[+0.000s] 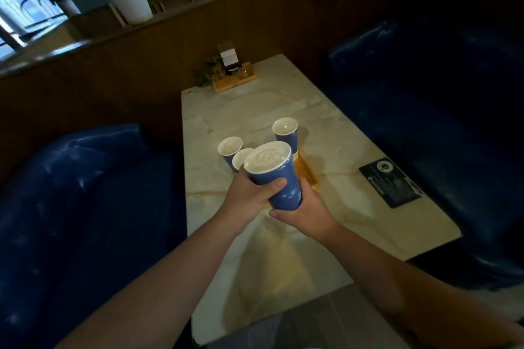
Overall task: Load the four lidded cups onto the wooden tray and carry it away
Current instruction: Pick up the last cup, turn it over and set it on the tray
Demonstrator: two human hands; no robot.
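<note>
Both hands hold one blue paper cup (279, 178) with a white lid, raised above the table. My left hand (249, 197) wraps its side, thumb across the front. My right hand (307, 208) cups its base from below and the right. Three more blue lidded cups stand behind it: one at the left (230, 147), one (241, 159) partly hidden by the held cup, one at the back right (285, 133). The wooden tray (305, 171) lies under them, only its right edge showing.
The marble table (326, 127) runs away from me between two dark blue sofas (71, 193) (439, 93). A black card (390, 181) lies at the table's right edge. A wooden stand with a menu sign and small plant (232, 73) sits at the far end.
</note>
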